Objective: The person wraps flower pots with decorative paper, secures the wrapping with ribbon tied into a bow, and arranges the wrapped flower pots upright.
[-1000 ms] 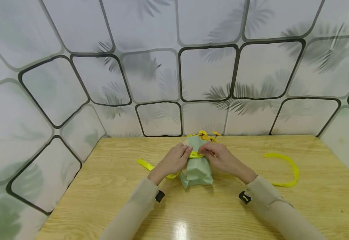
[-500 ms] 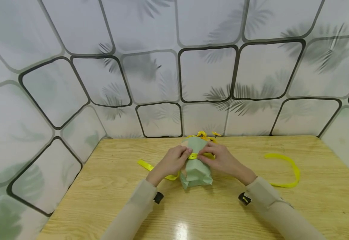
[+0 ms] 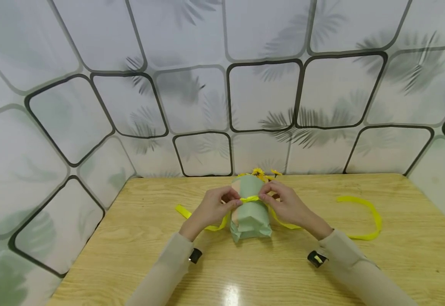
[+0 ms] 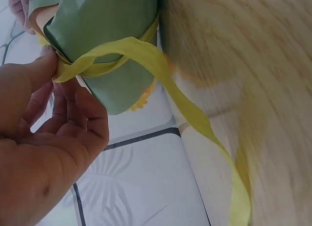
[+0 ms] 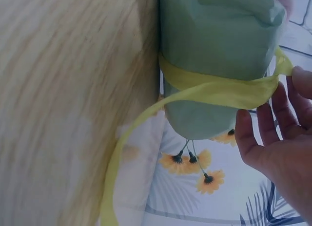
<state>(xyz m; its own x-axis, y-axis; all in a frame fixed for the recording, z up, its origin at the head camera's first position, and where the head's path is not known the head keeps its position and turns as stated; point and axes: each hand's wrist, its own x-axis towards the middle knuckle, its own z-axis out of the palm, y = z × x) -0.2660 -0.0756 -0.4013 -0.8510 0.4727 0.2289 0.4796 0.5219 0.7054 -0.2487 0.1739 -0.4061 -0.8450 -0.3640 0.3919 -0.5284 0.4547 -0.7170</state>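
A bouquet wrapped in pale green paper lies on the table, its yellow-orange flowers at the far end. Around its middle runs a yellow ribbon, crossed over on top. My left hand pinches the ribbon between thumb and fingers at the bouquet's left side. On the right side, my right hand pinches it too, thumb against fingertips. In the left wrist view one ribbon tail trails down to the table; the other tail hangs in the right wrist view.
A separate-looking curve of yellow ribbon lies on the wooden table to the right. A patterned wall rises behind the table's far edge. Each wrist wears a black device, the left one and the right one.
My hands have drawn apart, the left one outward to the left and the right one slightly right. The ribbon between them now shows as a narrower, tauter band.
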